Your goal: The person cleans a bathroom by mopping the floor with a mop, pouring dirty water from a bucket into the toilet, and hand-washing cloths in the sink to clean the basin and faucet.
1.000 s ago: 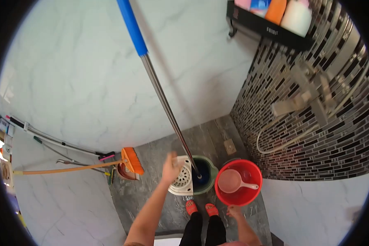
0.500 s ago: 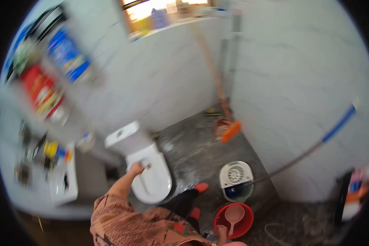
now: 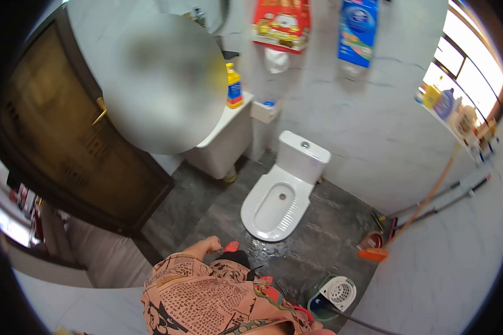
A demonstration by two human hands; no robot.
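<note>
My left hand (image 3: 212, 244) is curled into a fist in front of my body, just above a red slipper (image 3: 232, 246). Nothing shows in its fingers. Ahead of it stands a white squat-style toilet (image 3: 251, 215) with a flush tank behind. At the bottom edge, a bit of skin (image 3: 317, 325) shows beside the curved red rim of a bucket (image 3: 306, 312); the fingers of my right hand cannot be made out. Close by is a mop bucket with a white spin basket (image 3: 340, 292), a mop pole (image 3: 363, 322) slanting out of it.
A brown door (image 3: 61, 117) is at the left, beside an opening to another floor. A washbasin cabinet (image 3: 218, 151) carries a yellow bottle (image 3: 233, 86). An orange broom (image 3: 373, 254) and poles lean in the right corner. The grey floor (image 3: 313, 229) looks wet near the toilet.
My view has swung left, bringing the door into sight. My left fist has gone from over the toilet to in front of my body. The red bucket is now mostly out of frame.
</note>
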